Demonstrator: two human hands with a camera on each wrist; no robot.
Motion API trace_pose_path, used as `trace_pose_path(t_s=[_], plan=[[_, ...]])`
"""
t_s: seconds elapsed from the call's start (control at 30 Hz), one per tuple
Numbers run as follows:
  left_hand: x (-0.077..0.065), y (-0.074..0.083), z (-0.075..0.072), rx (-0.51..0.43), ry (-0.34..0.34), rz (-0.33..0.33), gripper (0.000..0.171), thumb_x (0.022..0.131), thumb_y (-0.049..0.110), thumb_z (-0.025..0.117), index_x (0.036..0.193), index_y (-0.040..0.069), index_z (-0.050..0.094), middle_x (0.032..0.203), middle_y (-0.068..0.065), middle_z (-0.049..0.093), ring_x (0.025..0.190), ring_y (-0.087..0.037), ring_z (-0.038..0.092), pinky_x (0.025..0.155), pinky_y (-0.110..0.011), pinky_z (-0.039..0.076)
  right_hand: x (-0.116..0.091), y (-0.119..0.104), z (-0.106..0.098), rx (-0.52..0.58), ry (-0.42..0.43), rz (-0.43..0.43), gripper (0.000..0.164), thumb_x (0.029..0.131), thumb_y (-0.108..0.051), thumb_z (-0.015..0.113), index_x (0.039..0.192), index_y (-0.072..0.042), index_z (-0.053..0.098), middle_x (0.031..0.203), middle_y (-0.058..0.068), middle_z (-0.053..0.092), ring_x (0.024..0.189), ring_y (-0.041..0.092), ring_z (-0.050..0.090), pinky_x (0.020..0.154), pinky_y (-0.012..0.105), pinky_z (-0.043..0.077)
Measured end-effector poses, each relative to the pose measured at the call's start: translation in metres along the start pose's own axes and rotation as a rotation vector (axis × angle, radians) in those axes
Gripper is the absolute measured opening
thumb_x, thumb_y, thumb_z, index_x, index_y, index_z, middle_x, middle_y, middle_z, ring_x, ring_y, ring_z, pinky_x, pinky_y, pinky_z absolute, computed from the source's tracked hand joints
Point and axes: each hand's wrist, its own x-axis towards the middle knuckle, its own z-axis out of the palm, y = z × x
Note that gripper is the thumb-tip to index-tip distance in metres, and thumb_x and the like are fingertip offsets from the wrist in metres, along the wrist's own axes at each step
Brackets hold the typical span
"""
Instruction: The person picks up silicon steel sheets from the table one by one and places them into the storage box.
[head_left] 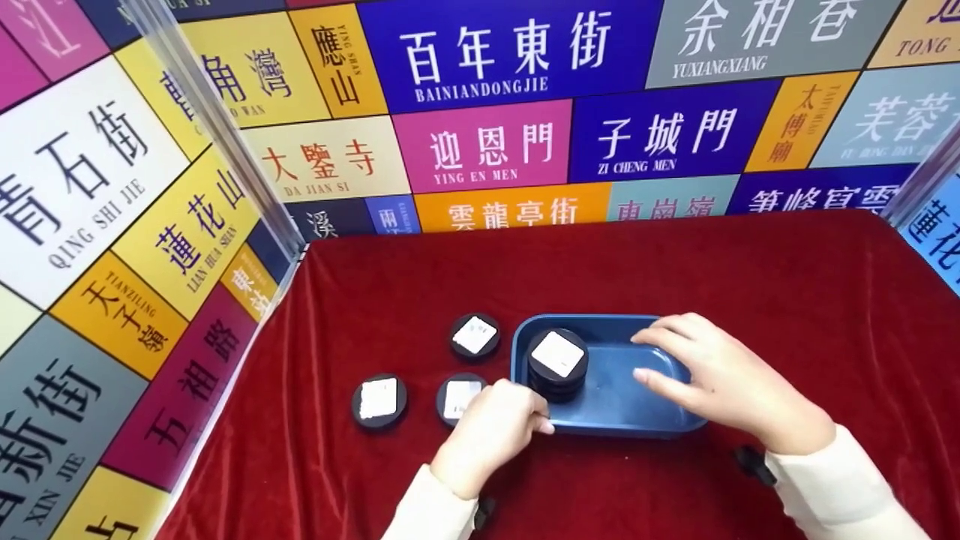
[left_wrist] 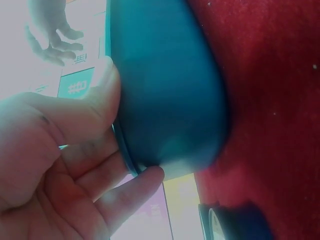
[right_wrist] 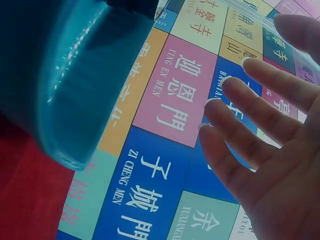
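A blue plastic tray (head_left: 615, 430) lies on the red cloth. My left hand (head_left: 496, 429) grips its near left rim; in the left wrist view the thumb and fingers pinch the edge of the tray (left_wrist: 170, 90). My right hand (head_left: 720, 375) hovers over the tray's right end with its fingers spread and nothing in them. The right wrist view shows that hand (right_wrist: 270, 150) apart from the tray (right_wrist: 70, 100). Inside the tray, at the left, stands a stack of black round discs (head_left: 558, 360), the top one bearing a white label.
Left of the tray lie three black discs with white labels: one at the back (head_left: 475, 336), one at the far left (head_left: 379, 402), and one (head_left: 459, 397) partly hidden behind my left hand. Panels printed with street names (head_left: 480, 146) stand behind and at the left of the cloth.
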Motion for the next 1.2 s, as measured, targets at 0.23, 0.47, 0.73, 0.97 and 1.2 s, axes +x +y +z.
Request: trace_pose_path(t_s=[0.23, 0.47, 0.73, 0.97, 1.2], plan=[[0.001, 0.004, 0.000, -0.002, -0.005, 0.006, 0.015, 0.086, 0.033, 0.079, 0.073, 0.026, 0.077, 0.070, 0.014, 0.071, 0.063, -0.001, 0.062, 0.057, -0.017, 0.046, -0.015, 0.004, 0.001, -0.008, 0.062, -0.042, 0.040, 0.078, -0.024, 0.085, 0.115, -0.015, 0.072, 0.110, 0.000, 0.067, 0.101, 0.016, 0.060, 0.090, 0.029, 0.043], [0.001, 0.006, 0.003, -0.001, -0.010, 0.014, 0.012, 0.086, 0.032, 0.080, 0.075, 0.027, 0.078, 0.071, 0.014, 0.072, 0.066, -0.001, 0.064, 0.058, -0.017, 0.047, -0.034, 0.008, 0.004, 0.000, 0.096, -0.042, 0.042, 0.075, -0.021, 0.086, 0.113, -0.014, 0.073, 0.110, 0.000, 0.068, 0.101, 0.017, 0.057, 0.091, 0.028, 0.041], [0.001, 0.004, 0.003, 0.014, 0.011, 0.014, 0.016, 0.085, 0.032, 0.079, 0.071, 0.026, 0.076, 0.070, 0.014, 0.071, 0.063, -0.003, 0.064, 0.056, -0.019, 0.047, -0.049, 0.014, 0.008, 0.015, 0.130, -0.069, 0.037, 0.072, -0.018, 0.086, 0.108, -0.015, 0.074, 0.104, -0.005, 0.071, 0.095, 0.016, 0.055, 0.088, 0.028, 0.040], [-0.001, 0.002, 0.004, 0.053, 0.041, 0.026, 0.018, 0.085, 0.029, 0.080, 0.068, 0.025, 0.074, 0.068, 0.012, 0.069, 0.062, -0.007, 0.063, 0.056, -0.021, 0.047, -0.063, 0.016, 0.011, -0.012, 0.086, -0.027, 0.036, 0.071, -0.019, 0.088, 0.105, -0.017, 0.075, 0.098, -0.008, 0.072, 0.090, 0.012, 0.054, 0.083, 0.023, 0.042], [-0.001, 0.004, 0.003, 0.063, 0.039, 0.034, 0.021, 0.086, 0.028, 0.079, 0.066, 0.025, 0.072, 0.065, 0.010, 0.068, 0.060, -0.007, 0.061, 0.057, -0.022, 0.047, -0.075, 0.017, 0.017, -0.019, 0.020, -0.040, 0.029, 0.074, -0.021, 0.087, 0.101, -0.021, 0.076, 0.097, -0.012, 0.069, 0.092, 0.009, 0.058, 0.086, 0.021, 0.042]])
